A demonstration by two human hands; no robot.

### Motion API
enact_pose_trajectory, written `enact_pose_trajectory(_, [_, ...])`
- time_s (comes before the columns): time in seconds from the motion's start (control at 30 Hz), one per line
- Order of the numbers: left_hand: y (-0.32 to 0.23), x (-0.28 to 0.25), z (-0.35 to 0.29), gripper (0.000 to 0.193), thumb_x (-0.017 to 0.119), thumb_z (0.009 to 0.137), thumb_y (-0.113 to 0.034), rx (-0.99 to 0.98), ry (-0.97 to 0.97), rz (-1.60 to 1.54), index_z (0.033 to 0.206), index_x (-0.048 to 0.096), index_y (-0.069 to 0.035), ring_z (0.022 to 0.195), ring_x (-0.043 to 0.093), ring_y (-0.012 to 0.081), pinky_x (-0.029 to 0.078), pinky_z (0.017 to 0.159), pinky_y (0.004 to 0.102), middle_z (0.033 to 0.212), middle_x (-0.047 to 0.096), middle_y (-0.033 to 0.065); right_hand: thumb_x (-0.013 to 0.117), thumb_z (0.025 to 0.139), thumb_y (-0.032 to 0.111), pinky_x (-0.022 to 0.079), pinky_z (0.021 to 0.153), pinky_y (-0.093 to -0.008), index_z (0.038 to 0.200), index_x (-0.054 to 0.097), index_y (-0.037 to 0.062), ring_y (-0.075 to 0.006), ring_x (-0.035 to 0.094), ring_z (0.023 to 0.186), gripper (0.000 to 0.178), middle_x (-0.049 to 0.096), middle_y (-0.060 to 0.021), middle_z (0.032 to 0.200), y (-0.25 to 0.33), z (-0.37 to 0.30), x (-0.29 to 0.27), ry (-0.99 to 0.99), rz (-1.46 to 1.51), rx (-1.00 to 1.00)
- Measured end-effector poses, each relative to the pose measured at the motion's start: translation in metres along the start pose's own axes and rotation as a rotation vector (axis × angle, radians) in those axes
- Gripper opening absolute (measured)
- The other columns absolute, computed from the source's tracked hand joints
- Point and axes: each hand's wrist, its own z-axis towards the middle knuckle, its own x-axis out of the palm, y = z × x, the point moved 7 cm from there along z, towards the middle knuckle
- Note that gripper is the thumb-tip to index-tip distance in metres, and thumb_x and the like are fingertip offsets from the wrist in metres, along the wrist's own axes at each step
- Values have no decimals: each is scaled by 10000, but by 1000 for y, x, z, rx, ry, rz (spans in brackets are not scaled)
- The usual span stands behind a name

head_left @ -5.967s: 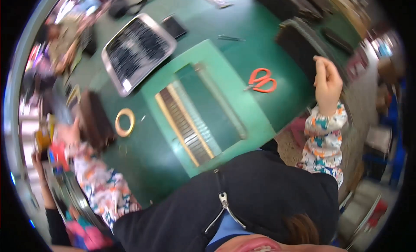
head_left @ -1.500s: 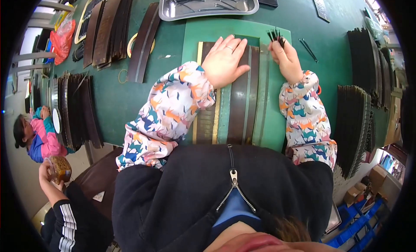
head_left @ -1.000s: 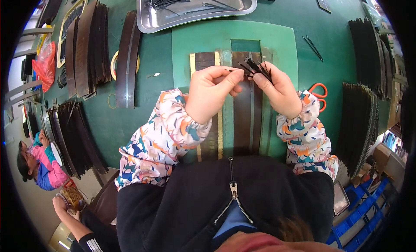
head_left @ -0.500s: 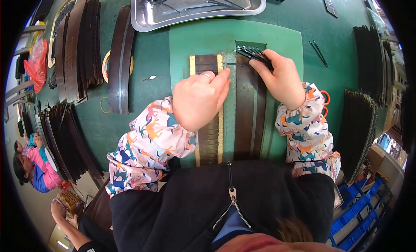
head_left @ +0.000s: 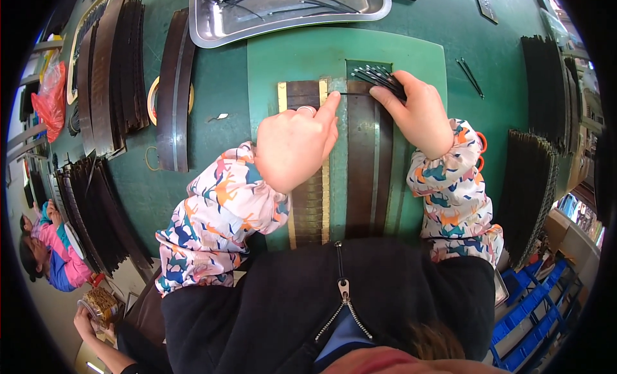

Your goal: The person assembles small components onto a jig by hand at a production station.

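Note:
My right hand (head_left: 419, 113) is closed around a bundle of thin black wires (head_left: 378, 77) with pale tips pointing up and left. A single black wire (head_left: 357, 93) lies crosswise at the top of a long dark brown strip (head_left: 364, 162). On its left end rests the outstretched index fingertip of my left hand (head_left: 297, 139); the ringed finger is bent and the thumb is hidden. Under my left hand lies a ridged dark strip (head_left: 307, 210) with yellow edges. Both strips are on a green mat (head_left: 283, 52).
A metal tray (head_left: 289, 25) of black wires stands at the far edge. Stacked dark strips (head_left: 116, 72) lie left, more dark stacks (head_left: 527, 194) right. Two loose wires (head_left: 470, 77) lie right of the mat. Other people (head_left: 61, 252) sit at the left.
My left hand has moved slightly up, its index finger now reaching the left end of the single wire. My right hand keeps the bundle almost in place.

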Motion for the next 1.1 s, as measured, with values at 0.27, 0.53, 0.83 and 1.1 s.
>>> enact_pose_trajectory(0.27, [-1, 1, 1, 325, 630, 847, -201, 16, -11, -35, 1162, 646, -124, 547, 630, 249, 508, 500, 362, 630, 626, 54, 696, 864, 255, 417, 538, -347, 872, 583, -37, -233, 505, 548, 313, 598, -156, 673, -12, -4, -9, -61, -207, 86])
enact_pose_trajectory(0.53, [7, 2, -4, 272, 633, 884, -192, -72, -50, -374, 1128, 659, -73, 517, 614, 180, 482, 467, 302, 709, 672, 56, 599, 934, 175, 417, 637, -277, 949, 555, -24, -122, 464, 689, 205, 547, -60, 732, 1, -12, -15, 77, 215, 31])
enact_pose_trajectory(0.83, [19, 19, -12, 213, 673, 903, -199, -655, 142, -1704, 1006, 692, -13, 476, 529, 62, 380, 422, 182, 790, 693, 65, 614, 912, 171, 419, 573, -329, 937, 559, -30, -191, 492, 599, 209, 548, -142, 680, 27, -20, 13, 208, 462, -49])
enact_pose_trajectory(1.1, [26, -7, -11, 113, 710, 835, -150, -186, -94, -655, 894, 705, -55, 486, 570, 139, 443, 438, 252, 692, 664, 57, 659, 879, 190, 426, 552, -338, 873, 601, -59, -171, 497, 573, 255, 569, -158, 657, 0, -12, 1, 105, 312, 77])
